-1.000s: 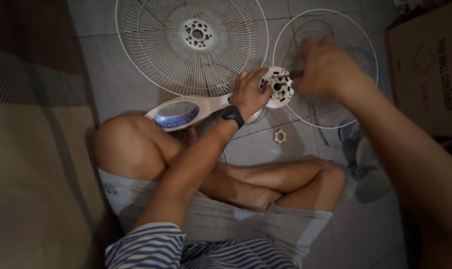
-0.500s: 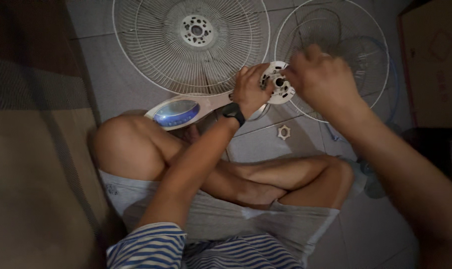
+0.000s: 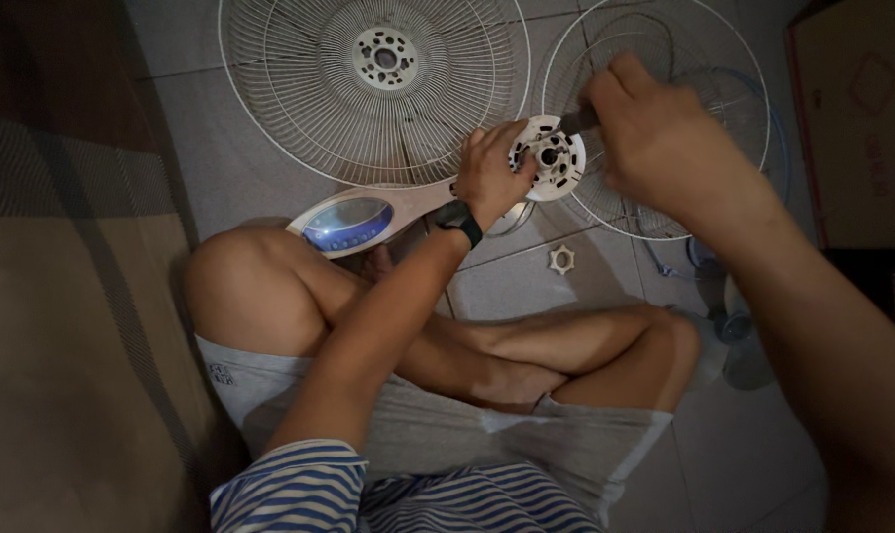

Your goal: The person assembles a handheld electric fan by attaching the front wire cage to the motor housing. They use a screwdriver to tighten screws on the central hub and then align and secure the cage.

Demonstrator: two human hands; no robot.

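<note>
The person sits cross-legged on a tiled floor (image 3: 250, 128). The left hand (image 3: 489, 176) is closed around the left side of the motor head (image 3: 549, 158), a round white part with holes in its face and a shaft hole in the middle. The fingers wrap the rim of it and the thumb lies along its lower edge. A black watch (image 3: 456, 221) is on the left wrist.

The right hand (image 3: 655, 138) is closed on a dark tool (image 3: 578, 120). Only the short end of the tool shows between the fingers, and it touches the upper right edge of the motor head. What kind of tool it is, I cannot tell. So the motor head lies between the two hands, the left one on its left and the right one just above and to the right.

The motor head sits at the end of the fan neck, and the neck goes down-left to the control panel (image 3: 347, 223), a blue oval that rests on the left knee (image 3: 232, 286).

One grille (image 3: 299, 99) lies flat on the floor behind the left hand. A second grille (image 3: 724, 109) lies beside it, partly under the right hand. A small white nut (image 3: 562, 260) lies on the floor below the motor head, apart from both hands. A cardboard box (image 3: 852, 128) stands at the right edge.
</note>
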